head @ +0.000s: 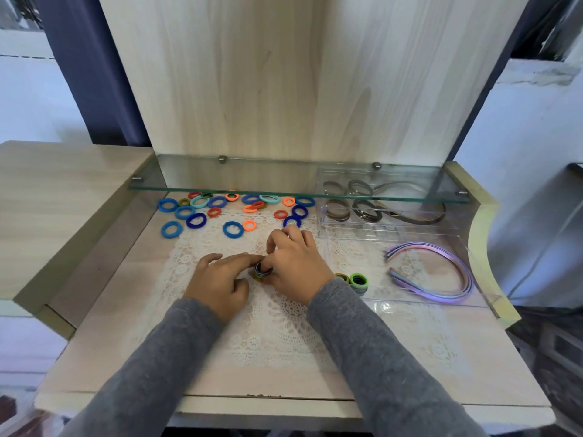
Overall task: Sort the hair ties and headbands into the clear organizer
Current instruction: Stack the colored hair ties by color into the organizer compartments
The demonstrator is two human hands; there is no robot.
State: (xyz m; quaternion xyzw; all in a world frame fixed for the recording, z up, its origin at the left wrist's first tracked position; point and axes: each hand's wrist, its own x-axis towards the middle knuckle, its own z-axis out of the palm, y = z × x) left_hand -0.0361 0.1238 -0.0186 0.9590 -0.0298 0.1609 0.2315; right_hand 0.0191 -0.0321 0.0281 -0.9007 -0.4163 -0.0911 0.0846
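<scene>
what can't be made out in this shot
Head view: the hair tie stack, its count hidden by the right hand and left hand.
Head view: dark bands in the clear organizer, blurred behind the glass shelf.
Head view: olive tie, partly covered by the right sleeve.

The small stack of hair ties (262, 271) at the centre is largely covered by the right hand (295, 266) pinching it — its count cannot be told. At one o'clock the glass shelf (284, 184) crosses the dark headbands (410, 217), doubling their outlines. Both grey sleeves (378, 357) run off the six o'clock edge.
</scene>
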